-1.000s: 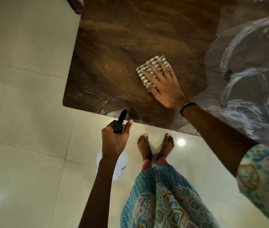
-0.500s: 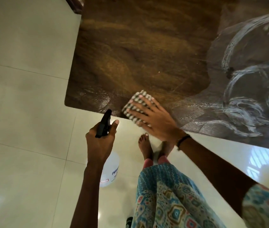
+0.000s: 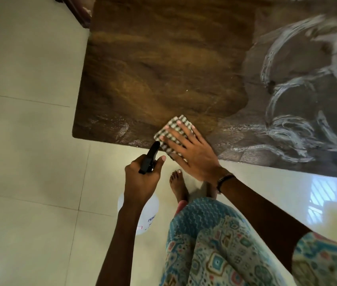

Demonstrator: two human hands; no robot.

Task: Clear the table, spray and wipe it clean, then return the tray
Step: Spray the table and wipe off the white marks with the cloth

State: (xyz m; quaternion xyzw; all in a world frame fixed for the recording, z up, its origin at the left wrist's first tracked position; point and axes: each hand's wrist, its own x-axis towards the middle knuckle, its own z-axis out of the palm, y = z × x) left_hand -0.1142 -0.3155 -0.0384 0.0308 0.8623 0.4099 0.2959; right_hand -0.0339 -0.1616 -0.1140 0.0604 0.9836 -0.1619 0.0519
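Note:
The brown wooden table (image 3: 163,69) fills the upper part of the head view. A folded checked cloth (image 3: 173,125) lies at the table's near edge, and my right hand (image 3: 192,153) presses flat on it with fingers spread. My left hand (image 3: 140,180) is below the table edge, over the floor, closed around the black trigger head of a white spray bottle (image 3: 147,215) that hangs under it. White soapy streaks (image 3: 287,124) cover the right part of the tabletop. No tray is in view.
Cream floor tiles (image 3: 29,162) surround the table on the left and in front. My bare feet (image 3: 179,186) stand just before the near edge. A dark piece of furniture (image 3: 76,11) stands at the table's far left corner.
My right hand drew the cloth from the middle of the table toward the near edge, then a little back onto the table. The left hand kept hold of the spray bottle, shifting slightly.

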